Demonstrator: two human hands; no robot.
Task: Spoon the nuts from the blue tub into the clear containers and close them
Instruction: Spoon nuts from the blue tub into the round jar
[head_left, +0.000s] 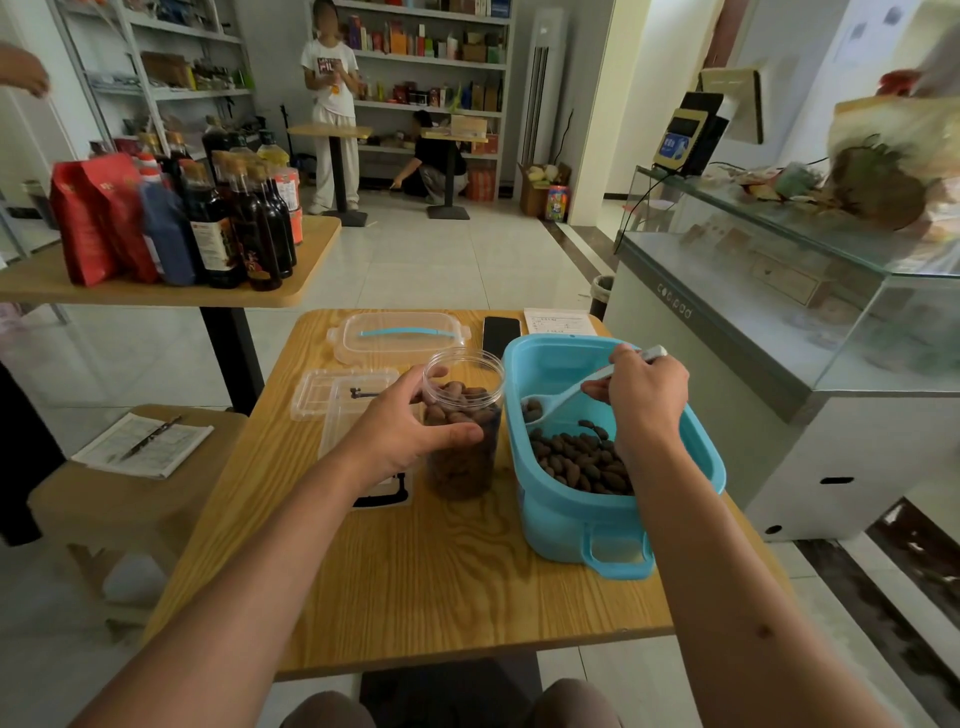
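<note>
A blue tub stands on the wooden table, partly filled with brown nuts. To its left a clear round jar stands upright and open, mostly full of nuts. My left hand grips the jar's side, thumb in front. My right hand holds a pale blue spoon by its handle over the tub; the bowl carries a few nuts and hangs inside the tub near its left wall.
A clear lid with a blue handle, a flat clear container, a black phone and a paper sheet lie at the table's far side. A glass display counter stands to the right. Bottles crowd another table on the left.
</note>
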